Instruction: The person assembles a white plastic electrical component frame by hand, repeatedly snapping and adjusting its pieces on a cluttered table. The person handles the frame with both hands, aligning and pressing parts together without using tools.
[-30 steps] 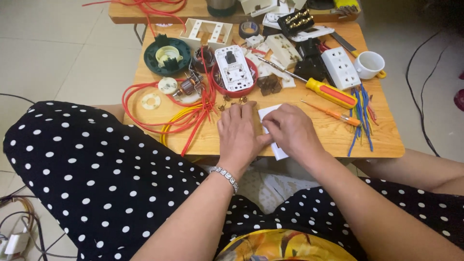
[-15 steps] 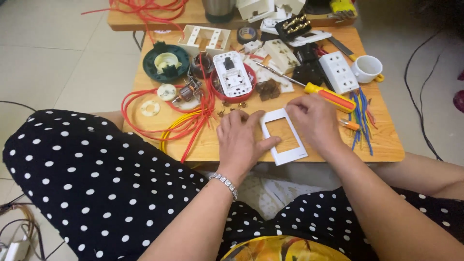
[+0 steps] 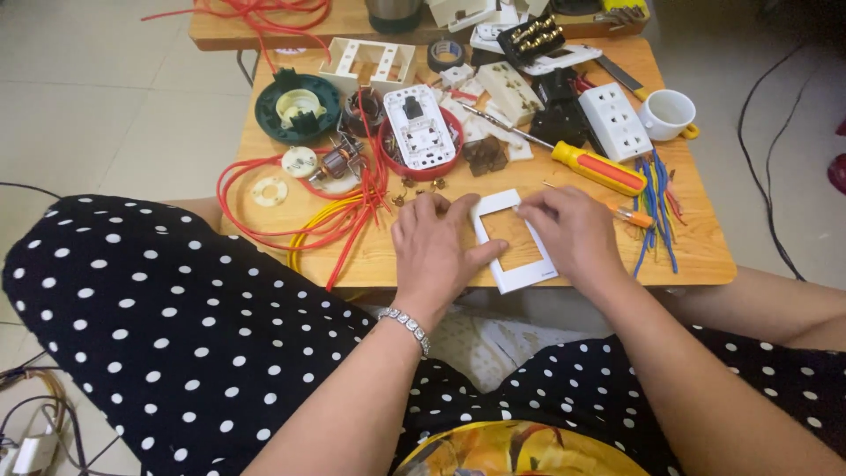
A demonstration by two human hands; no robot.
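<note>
We're sitting at a low wooden table (image 3: 705, 256) on pale floor tiles (image 3: 106, 106), cluttered with red wires (image 3: 291, 225) and an orange-handled screwdriver (image 3: 597, 167). Our left hand (image 3: 434, 247) and right hand (image 3: 568, 231) are pressing spread fingers on the white rectangular plastic frame (image 3: 515, 242), lying flat near the table's front edge.

white frame (image 3: 514, 240) now uncovered, flat on the table (image 3: 546, 176), both hands spread apart

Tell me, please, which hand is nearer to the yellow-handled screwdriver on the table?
Right. The right hand lies just below the yellow-handled screwdriver, on the white frame; the left hand rests beyond the frame's far side.
</note>
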